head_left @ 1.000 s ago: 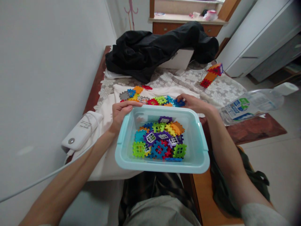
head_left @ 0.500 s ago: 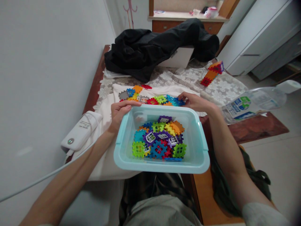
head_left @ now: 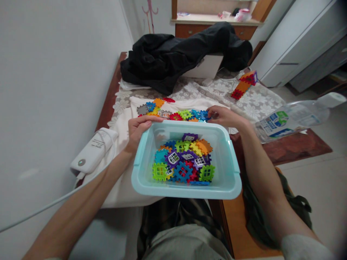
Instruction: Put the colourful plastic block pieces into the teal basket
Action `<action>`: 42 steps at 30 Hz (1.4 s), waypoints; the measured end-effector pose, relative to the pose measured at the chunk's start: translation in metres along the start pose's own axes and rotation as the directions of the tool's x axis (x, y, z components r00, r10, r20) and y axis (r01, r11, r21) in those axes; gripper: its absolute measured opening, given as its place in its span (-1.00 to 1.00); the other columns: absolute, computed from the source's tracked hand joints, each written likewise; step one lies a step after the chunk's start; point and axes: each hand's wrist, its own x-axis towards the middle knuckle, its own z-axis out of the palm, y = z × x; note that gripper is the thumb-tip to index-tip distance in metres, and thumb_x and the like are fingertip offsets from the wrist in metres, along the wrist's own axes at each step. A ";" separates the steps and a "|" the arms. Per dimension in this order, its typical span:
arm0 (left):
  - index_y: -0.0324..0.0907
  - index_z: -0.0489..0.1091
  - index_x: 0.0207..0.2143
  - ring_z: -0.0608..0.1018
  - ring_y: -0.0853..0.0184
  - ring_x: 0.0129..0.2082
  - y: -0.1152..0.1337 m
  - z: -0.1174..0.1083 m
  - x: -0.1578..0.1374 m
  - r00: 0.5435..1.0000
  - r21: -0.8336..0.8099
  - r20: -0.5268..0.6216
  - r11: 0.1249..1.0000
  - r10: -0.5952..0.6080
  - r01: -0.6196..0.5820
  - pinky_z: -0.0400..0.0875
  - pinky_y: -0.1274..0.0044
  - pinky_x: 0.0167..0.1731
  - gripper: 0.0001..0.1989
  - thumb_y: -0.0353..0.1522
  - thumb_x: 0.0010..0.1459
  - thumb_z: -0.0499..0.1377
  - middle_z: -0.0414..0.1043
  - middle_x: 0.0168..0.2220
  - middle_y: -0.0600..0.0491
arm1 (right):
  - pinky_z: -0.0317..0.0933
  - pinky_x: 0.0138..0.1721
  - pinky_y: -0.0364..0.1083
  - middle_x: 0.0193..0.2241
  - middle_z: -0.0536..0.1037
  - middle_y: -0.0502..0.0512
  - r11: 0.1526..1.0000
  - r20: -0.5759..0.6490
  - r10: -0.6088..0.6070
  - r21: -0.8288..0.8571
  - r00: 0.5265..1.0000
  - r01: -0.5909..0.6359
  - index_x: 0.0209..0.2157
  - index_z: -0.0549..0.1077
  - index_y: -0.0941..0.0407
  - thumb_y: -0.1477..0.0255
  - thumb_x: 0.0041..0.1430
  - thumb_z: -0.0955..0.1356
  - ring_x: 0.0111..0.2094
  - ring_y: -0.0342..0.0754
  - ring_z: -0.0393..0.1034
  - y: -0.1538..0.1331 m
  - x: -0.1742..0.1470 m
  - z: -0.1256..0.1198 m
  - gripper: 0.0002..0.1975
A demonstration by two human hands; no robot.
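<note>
A light-blue plastic tub [head_left: 187, 193] fills the middle of the view, with interlocking building tiles [head_left: 183, 171] in several colours lying inside. My left hand [head_left: 137, 130] is closed on the tub's far left corner, thumb and fingers along the rim. Beyond the far rim, more tiles [head_left: 176, 116] are spread on a white cloth. There my right hand [head_left: 221, 116] reaches past the tub's far right corner. Its fingers are curled against a blue tile [head_left: 204, 115] at the right end of the spread; the rim partly hides the contact.
A clear bottle [head_left: 292, 117] with a white cap lies at the right. An orange and red tile structure [head_left: 242, 86] stands farther back. Black clothing [head_left: 173, 50] covers the table's far side. A white power unit [head_left: 93, 151] with a cable lies left.
Among the blue tiles beside my right hand, the arrangement has shifted slightly, and that hand's fingers have moved a little. My left hand and the tub have stayed in place.
</note>
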 end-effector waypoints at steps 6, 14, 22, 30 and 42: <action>-0.13 0.78 -0.34 0.68 0.25 -0.36 -0.001 0.000 -0.001 1.000 -0.008 -0.007 1.000 0.000 0.000 0.49 0.54 -0.40 -0.78 -0.28 0.10 0.31 0.76 -0.31 -0.06 | 0.48 -0.05 0.11 0.02 0.67 0.24 0.987 0.054 -0.113 -0.109 0.992 0.118 -0.26 0.59 0.04 0.37 0.10 0.51 -0.07 0.22 0.56 -0.005 0.001 0.002 -0.85; -0.15 0.77 -0.32 0.71 0.21 -0.33 -0.001 0.000 -0.002 1.000 -0.019 -0.003 0.999 -0.029 0.029 0.56 0.50 -0.33 -0.78 -0.26 0.13 0.32 0.76 -0.28 -0.08 | 0.49 -0.02 0.11 0.00 0.72 0.21 0.986 -0.073 -0.143 -0.096 0.987 0.135 -0.18 0.62 0.06 0.28 0.25 0.48 -0.12 0.16 0.62 -0.023 -0.004 0.000 -0.83; -0.13 0.78 -0.31 0.74 0.23 -0.27 0.002 0.002 -0.002 0.999 -0.080 0.031 0.997 -0.011 0.014 0.62 0.51 -0.24 -0.80 -0.31 0.15 0.32 0.78 -0.23 -0.08 | 0.56 0.00 0.11 0.00 0.73 0.15 0.936 -0.463 -0.086 0.265 0.882 0.230 -0.22 0.62 0.03 0.14 0.21 0.57 -0.03 0.12 0.65 -0.028 0.000 -0.001 -0.73; -0.17 0.77 -0.32 0.65 0.28 -0.45 0.002 0.000 0.000 0.998 -0.036 0.019 0.998 -0.054 0.054 0.52 0.55 -0.49 -0.77 -0.27 0.09 0.32 0.75 -0.33 -0.09 | 0.61 -0.04 0.16 -0.18 0.74 0.05 0.513 -0.369 -0.178 0.756 0.912 0.406 -0.24 0.62 -0.06 -0.05 -0.04 0.67 -0.10 0.15 0.69 -0.065 -0.014 0.000 -0.53; -0.15 0.77 -0.35 0.63 0.30 -0.47 -0.002 -0.001 0.002 0.998 -0.036 -0.001 0.997 -0.068 0.068 0.48 0.58 -0.56 -0.79 -0.27 0.07 0.33 0.73 -0.35 -0.07 | 0.17 0.44 0.39 0.36 0.53 0.21 0.979 -0.125 -0.199 -0.060 0.972 0.193 0.21 0.60 -0.02 0.20 0.43 0.40 0.40 0.32 0.34 -0.043 0.024 0.060 -0.60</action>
